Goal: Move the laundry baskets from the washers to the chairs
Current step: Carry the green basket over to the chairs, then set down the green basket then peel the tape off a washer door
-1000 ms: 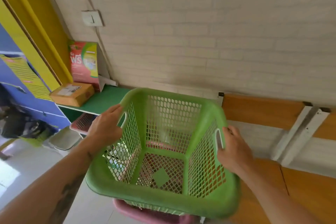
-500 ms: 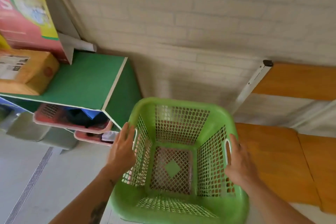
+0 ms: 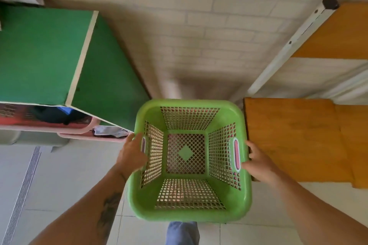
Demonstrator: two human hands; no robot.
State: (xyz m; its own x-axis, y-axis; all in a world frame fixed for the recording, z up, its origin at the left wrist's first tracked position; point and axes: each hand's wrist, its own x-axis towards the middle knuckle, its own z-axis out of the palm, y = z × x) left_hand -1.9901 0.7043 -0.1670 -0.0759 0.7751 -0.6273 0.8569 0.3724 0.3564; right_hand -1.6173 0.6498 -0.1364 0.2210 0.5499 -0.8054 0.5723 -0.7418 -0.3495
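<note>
Between the green shelf (image 3: pixel 39 55) and the orange chair (image 3: pixel 288 139): I see the green basket (image 3: pixel 189 213), just beside the chair.
Left hand (image 3: pixel 130 157): grips the basket's left rim.
Right hand (image 3: pixel 257 160): fingers curled on the right rim, gripping.
Holes: something pink shows through.

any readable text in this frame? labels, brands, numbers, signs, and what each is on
No text is readable in this frame.
green basket: plain plastic, no label visible.
green shelf unit: bare paint, no markings.
silver packet in the pink basket: any print is too blurred to read.
wooden chair seat: no text.
</note>
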